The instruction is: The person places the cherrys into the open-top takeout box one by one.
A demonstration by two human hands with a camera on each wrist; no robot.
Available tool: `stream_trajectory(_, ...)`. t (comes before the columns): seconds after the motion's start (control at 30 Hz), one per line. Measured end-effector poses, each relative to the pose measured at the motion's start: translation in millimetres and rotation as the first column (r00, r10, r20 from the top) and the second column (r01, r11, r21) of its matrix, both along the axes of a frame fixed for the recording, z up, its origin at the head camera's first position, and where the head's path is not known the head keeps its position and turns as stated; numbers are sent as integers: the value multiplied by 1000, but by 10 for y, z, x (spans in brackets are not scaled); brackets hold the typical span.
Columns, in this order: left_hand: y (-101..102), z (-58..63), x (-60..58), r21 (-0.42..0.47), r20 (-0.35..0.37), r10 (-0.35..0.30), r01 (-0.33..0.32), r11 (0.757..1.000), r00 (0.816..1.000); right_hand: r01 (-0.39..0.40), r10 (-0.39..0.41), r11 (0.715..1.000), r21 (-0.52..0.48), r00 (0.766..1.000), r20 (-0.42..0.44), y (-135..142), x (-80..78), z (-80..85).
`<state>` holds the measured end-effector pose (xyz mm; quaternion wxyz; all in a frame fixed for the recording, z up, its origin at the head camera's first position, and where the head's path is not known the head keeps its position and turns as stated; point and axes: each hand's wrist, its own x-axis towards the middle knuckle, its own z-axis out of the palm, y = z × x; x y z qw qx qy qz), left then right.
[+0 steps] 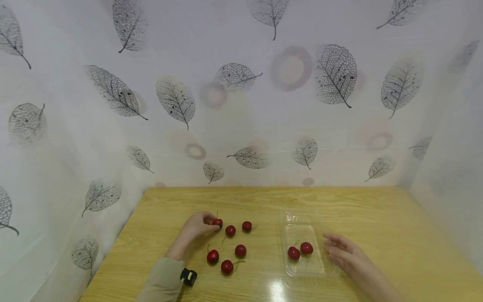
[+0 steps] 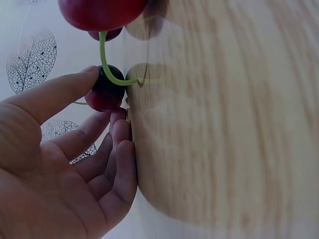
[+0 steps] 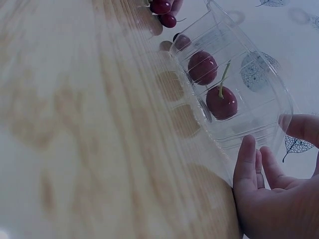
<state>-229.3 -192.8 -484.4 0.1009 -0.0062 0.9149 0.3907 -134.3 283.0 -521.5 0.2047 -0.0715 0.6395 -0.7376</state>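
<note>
At the far left of the group of cherries, my left hand has its thumb and fingertips on either side of a dark red cherry, pinching it low over the table. A nearer cherry with a green stem fills the top of the left wrist view. On the right stands a clear plastic container with two cherries inside, one beside the other. My right hand is at the container's right side, fingers fairly straight, fingertips right at its wall, and the thumb overlaps the rim in the right wrist view.
Several loose cherries, among them one with a long stem, lie between my left hand and the container. The wood-grain table ends at a leaf-patterned covering behind and at both sides. A black band is on the left wrist.
</note>
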Motion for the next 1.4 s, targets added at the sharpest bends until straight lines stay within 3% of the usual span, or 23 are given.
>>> stream_trajectory(0.23,19,25,9,32,9,0,-1,999,1000,10,-12,998,70,1000,23,1,2,18)
stream_trajectory(0.5,81,65,9,56,5,-13,13,998,1000,2,-2,999,33,1000,2,8,-5,-6)
stream_trajectory(0.7,124,91,5,63,-15,-38,39,997,999,0,-1,999,51,1000,3,1,0,0)
stream_trajectory(0.93,171,144,45,118,-25,-17,20,993,1000,7,-7,997,83,1000,4,-11,2,14)
stream_trajectory(1.23,246,244,97,136,-40,-16,21,990,999,12,-14,994,108,1000,23,-23,1,23)
stream_trajectory(1.4,284,237,81,132,-58,-22,29,991,998,4,-9,993,120,999,46,-15,-5,24)
